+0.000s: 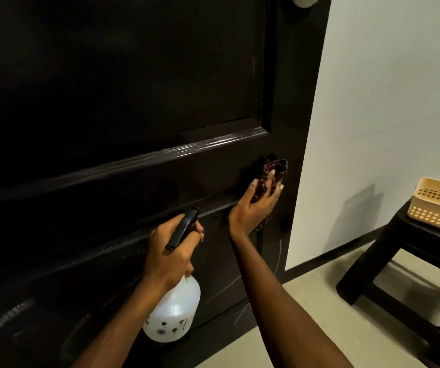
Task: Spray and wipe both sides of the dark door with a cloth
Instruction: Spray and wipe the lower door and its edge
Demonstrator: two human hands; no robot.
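The right hand (256, 205) presses its fingers on the cloth (272, 176) against the door (134, 102) near its edge, to wipe; the left hand (171, 256) grips the sprayer (173, 312), ready.

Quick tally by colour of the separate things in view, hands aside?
Dark: 3, door, cloth, stool
White: 2, spray bottle, round fitting at the door's top edge
Cream: 1, perforated basket on the stool
Total: 6
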